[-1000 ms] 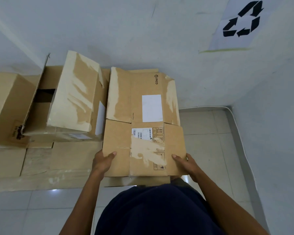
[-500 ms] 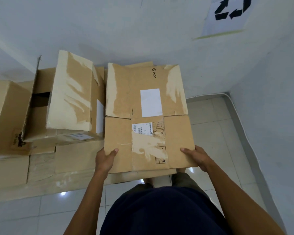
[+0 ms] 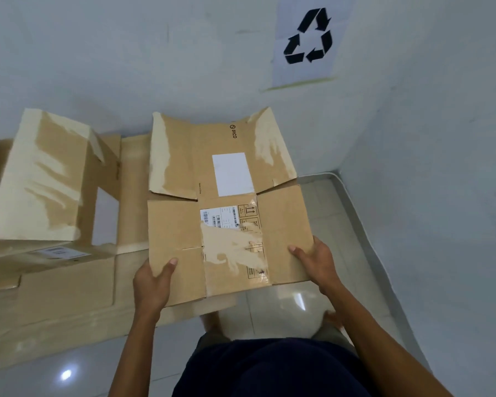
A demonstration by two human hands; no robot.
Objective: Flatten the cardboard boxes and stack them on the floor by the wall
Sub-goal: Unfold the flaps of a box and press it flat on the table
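I hold a flattened brown cardboard box point(image 3: 226, 202) with a white label and torn tape marks in front of me, above the floor near the wall. My left hand point(image 3: 153, 285) grips its near left edge, thumb on top. Its near right edge sits in my right hand point(image 3: 315, 260). The box's far flaps reach toward the wall point(image 3: 155, 53). To the left stands an unflattened box point(image 3: 49, 179), upright and still in shape, resting on flat cardboard sheets point(image 3: 63, 305) on the floor.
A paper sign with a black recycling symbol point(image 3: 308, 38) hangs on the wall. A second wall point(image 3: 441, 196) closes the corner on the right. Glossy grey floor tiles point(image 3: 335, 213) lie beneath the held box, between the sheets and the corner.
The view has swung left and down a little, so the held box now sits more to the right, over the bare tiles near the corner. Both hands keep their grip.
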